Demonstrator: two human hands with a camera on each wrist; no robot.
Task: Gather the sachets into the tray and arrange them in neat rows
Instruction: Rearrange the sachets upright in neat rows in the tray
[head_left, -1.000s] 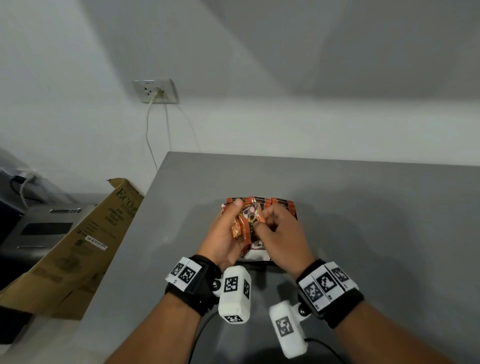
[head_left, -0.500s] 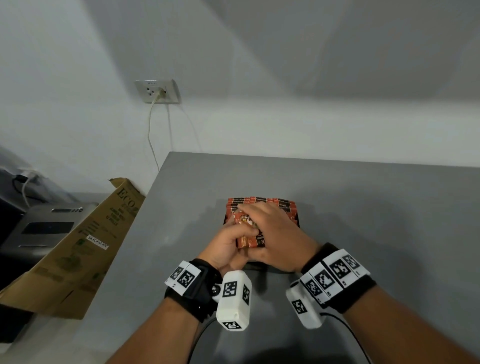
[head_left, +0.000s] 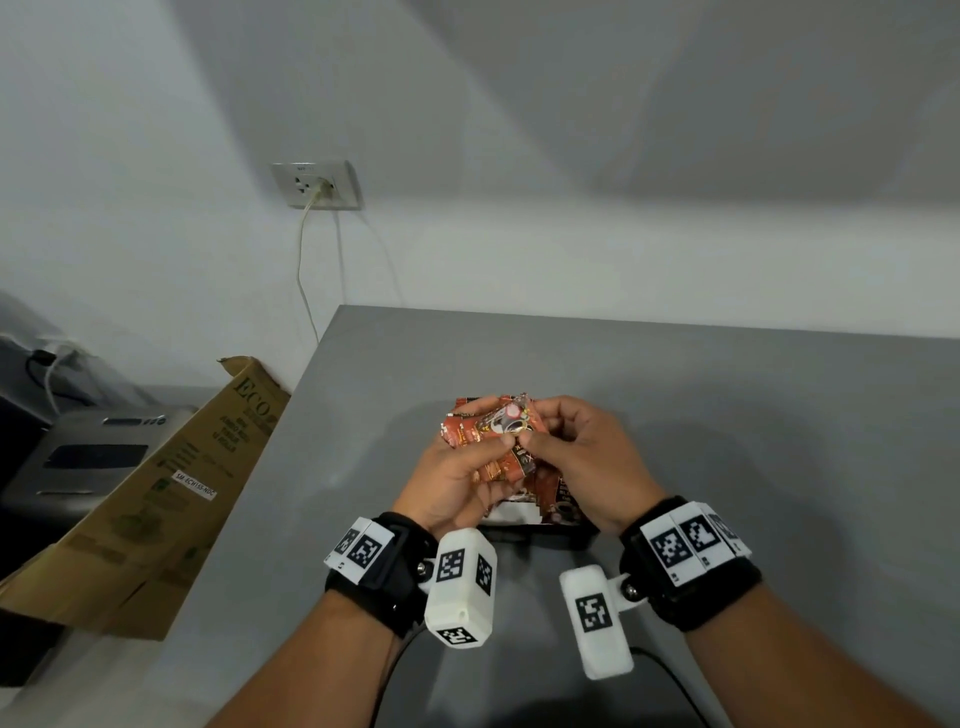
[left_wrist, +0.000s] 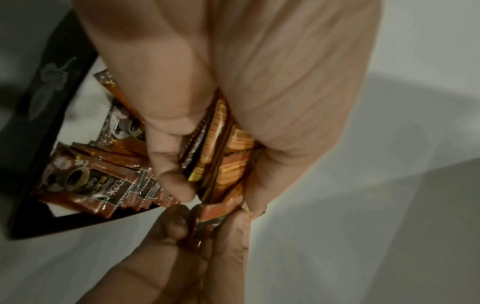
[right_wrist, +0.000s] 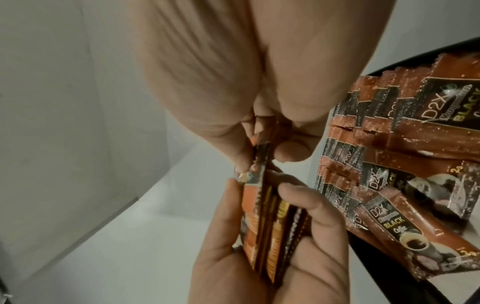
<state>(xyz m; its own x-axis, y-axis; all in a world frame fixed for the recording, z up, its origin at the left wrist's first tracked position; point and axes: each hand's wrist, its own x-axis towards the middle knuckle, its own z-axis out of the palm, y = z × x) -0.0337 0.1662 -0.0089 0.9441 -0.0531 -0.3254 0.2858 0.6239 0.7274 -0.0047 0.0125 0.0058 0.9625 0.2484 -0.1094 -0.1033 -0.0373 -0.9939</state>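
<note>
Left hand (head_left: 457, 470) clamps a bundle of sachets (head_left: 491, 434) edge-on, directly above the tray (left_wrist: 45, 115) on the table (head_left: 727, 415). Right hand (head_left: 582, 457) pinches the end of one sachet (right_wrist: 75, 164) in that bundle; its long axis runs from one grip to the other. Right hand is nearer the tray's row of sachets (right_wrist: 384, 144). Count: one tray; bundle looks like four or five; row overlaps, uncountable.

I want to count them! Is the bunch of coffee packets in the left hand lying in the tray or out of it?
Out. The left hand holds the bunch above the tray; other packets lie inside.
</note>
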